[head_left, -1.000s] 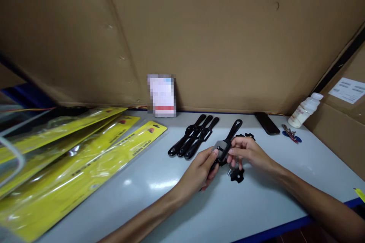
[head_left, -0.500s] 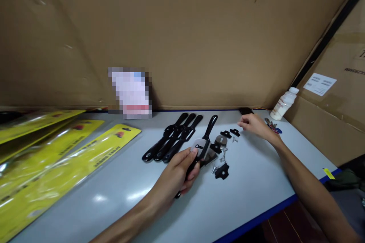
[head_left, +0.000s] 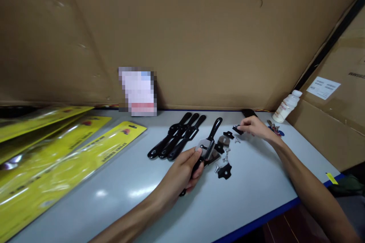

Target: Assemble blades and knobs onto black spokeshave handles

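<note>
The left hand [head_left: 182, 172] grips a black two-handled tool [head_left: 207, 145] at its lower handle, thumb pressed on the metal plate, just above the tabletop [head_left: 114, 193]. The right hand [head_left: 253, 126] pinches a small black cap [head_left: 237, 129] between thumb and fingertips — near loose wing screws [head_left: 225, 155] and three more tools [head_left: 178, 138].

Bare table [head_left: 256, 193] front; loose parts [head_left: 225, 153] crowd centre.
</note>
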